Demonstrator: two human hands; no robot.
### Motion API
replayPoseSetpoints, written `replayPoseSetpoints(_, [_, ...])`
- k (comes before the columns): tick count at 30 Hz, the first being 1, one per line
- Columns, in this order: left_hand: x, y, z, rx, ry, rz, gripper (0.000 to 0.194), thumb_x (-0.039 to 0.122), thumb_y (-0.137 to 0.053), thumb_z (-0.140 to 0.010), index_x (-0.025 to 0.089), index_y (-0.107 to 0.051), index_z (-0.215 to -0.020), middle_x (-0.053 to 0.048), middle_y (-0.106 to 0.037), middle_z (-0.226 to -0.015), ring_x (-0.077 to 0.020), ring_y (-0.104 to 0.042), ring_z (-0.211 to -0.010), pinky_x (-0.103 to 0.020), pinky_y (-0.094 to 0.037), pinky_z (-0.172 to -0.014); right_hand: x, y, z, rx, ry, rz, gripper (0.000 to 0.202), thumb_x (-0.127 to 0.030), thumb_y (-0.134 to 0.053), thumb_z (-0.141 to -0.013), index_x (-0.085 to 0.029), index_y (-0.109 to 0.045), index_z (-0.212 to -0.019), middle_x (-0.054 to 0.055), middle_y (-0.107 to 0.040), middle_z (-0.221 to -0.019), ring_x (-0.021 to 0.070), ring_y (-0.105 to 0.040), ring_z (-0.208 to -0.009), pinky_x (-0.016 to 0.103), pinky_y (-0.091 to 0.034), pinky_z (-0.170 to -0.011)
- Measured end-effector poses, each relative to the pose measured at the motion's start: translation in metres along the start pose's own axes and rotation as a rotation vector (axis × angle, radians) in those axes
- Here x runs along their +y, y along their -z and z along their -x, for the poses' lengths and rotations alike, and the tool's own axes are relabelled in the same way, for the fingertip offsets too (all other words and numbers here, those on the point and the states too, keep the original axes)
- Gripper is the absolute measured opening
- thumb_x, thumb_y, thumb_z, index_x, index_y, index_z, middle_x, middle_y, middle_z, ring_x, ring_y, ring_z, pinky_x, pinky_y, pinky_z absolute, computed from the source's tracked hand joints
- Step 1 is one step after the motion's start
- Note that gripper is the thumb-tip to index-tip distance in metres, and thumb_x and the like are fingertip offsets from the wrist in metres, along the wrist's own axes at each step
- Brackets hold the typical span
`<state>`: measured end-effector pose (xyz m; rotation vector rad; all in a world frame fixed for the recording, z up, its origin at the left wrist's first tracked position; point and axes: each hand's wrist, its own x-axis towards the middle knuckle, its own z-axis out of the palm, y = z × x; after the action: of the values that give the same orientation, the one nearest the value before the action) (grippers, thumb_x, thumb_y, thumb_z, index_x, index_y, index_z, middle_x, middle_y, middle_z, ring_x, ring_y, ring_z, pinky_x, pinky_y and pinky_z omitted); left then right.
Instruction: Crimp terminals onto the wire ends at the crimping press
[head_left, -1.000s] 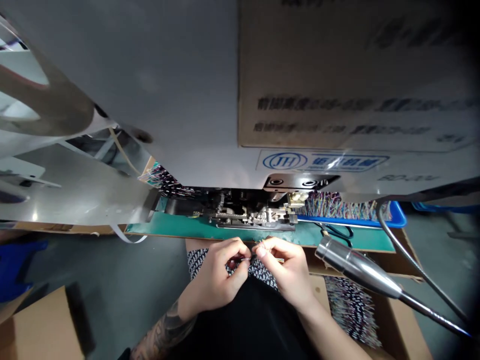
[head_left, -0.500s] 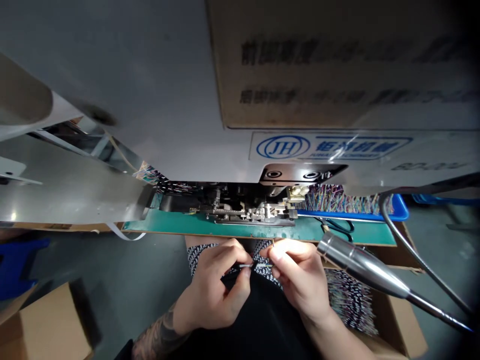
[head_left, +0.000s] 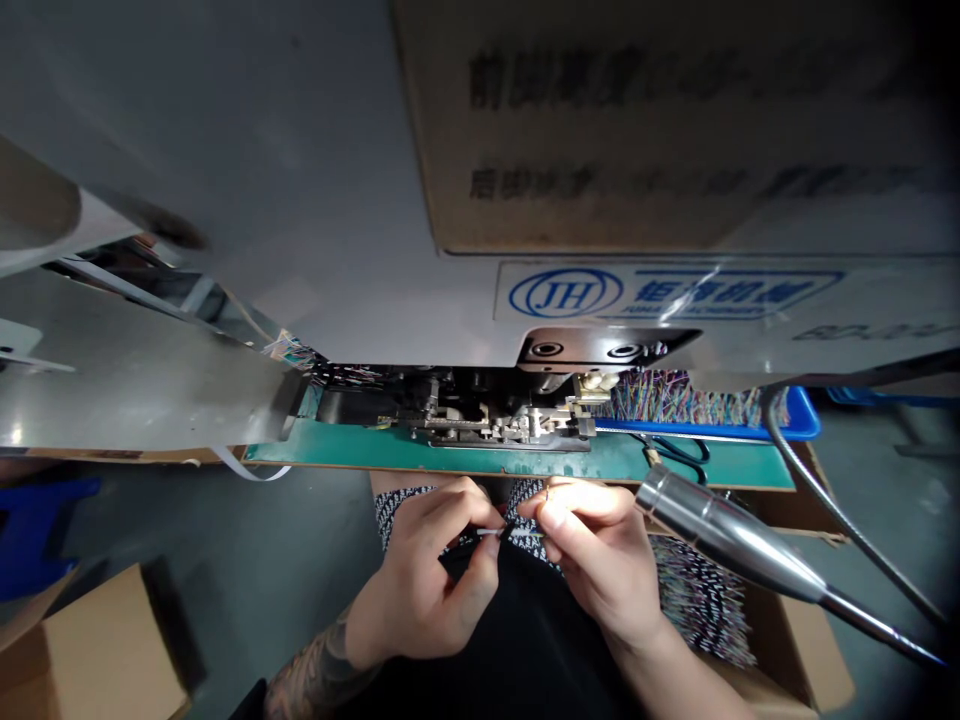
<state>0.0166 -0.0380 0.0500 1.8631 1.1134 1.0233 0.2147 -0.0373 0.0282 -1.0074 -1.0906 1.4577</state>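
Head view: thin wire piece (head_left: 508, 531) between both hands (head_left: 427, 575) (head_left: 613, 560).

- The thin wires (head_left: 491, 532) you pinch look plastic-coated and smooth.
- The machine housing (head_left: 300, 200) above you looks painted, smooth and softly glossy; its sticker (head_left: 667, 292) catches glare.
- The silver cylinder (head_left: 742, 540) by your right is polished metal — bright streaks line it.
- The mechanism (head_left: 510, 430) you face is bare, shiny metal.
- The green worktop (head_left: 337, 450) looks smooth, slightly glossy.
- The blue tray (head_left: 806, 415) looks like glossy plastic.
- The carton (head_left: 112, 640) is matt cardboard.
- Your black top (head_left: 525, 630) is cloth — matt.
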Motion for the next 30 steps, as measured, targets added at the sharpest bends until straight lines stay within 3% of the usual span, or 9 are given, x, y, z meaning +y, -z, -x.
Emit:
replayPoseSetpoints(6, [0.000, 0.000, 0.000, -0.008, -0.002, 0.000, 0.015, 0.007, -0.060, -0.091, 0.020, -0.062, -0.098, -0.001, -0.066, -0.087, -0.0148, -0.064, -0.080, -0.030, -0.051, -0.076, -0.001, 0.000, 0.001, 0.000, -0.003, -0.018, 0.014, -0.032, -0.075, -0.102, -0.031, -0.089, -0.099, -0.002, -0.065, -0.063, 0.0095, -0.050, -0.052, 0.024, -0.039, -0.052])
replayPoseSetpoints(14, [0.001, 0.001, 0.000, -0.005, -0.003, 0.002, 0.015, 0.006, -0.060, -0.091, 0.020, -0.061, -0.097, -0.001, -0.065, -0.086, -0.0142, -0.064, -0.079, -0.030, -0.051, -0.074, -0.005, -0.001, -0.003, -0.031, -0.116, -0.078, 0.022, -0.041, -0.076, -0.101, -0.025, -0.087, -0.091, -0.004, -0.057, -0.055, 0.0072, -0.039, -0.046, 0.023, -0.027, -0.044])
replayPoseSetpoints(26, [-0.002, -0.001, -0.001, -0.019, 0.045, 0.008, 0.012, 0.010, -0.060, -0.093, 0.021, -0.064, -0.097, -0.002, -0.066, -0.085, -0.0164, -0.062, -0.076, -0.033, -0.048, -0.071, -0.001, 0.002, -0.002, -0.021, -0.174, -0.074, 0.027, -0.043, -0.075, -0.100, -0.021, -0.086, -0.090, -0.003, -0.056, -0.054, 0.0074, -0.038, -0.046, 0.023, -0.025, -0.044])
replayPoseSetpoints(28, [-0.010, -0.001, -0.004, -0.043, 0.093, 0.106, 0.007, 0.015, -0.062, -0.094, 0.020, -0.065, -0.095, -0.004, -0.067, -0.084, -0.0179, -0.062, -0.076, -0.034, -0.049, -0.071, 0.000, 0.003, -0.003, -0.041, -0.174, -0.097, 0.028, -0.045, -0.072, -0.102, -0.021, -0.085, -0.096, -0.002, -0.060, -0.059, 0.0080, -0.039, -0.047, 0.023, -0.026, -0.045])
replayPoseSetpoints(30, [-0.021, -0.003, -0.009, -0.063, 0.170, 0.372, 0.006, 0.024, -0.066, -0.093, 0.021, -0.065, -0.089, -0.004, -0.066, -0.080, -0.0193, -0.062, -0.076, -0.035, -0.050, -0.071, 0.001, 0.003, -0.005, -0.092, -0.117, -0.140, 0.031, -0.049, -0.069, -0.102, -0.022, -0.081, -0.112, -0.001, -0.064, -0.068, 0.0099, -0.042, -0.051, 0.024, -0.031, -0.048])
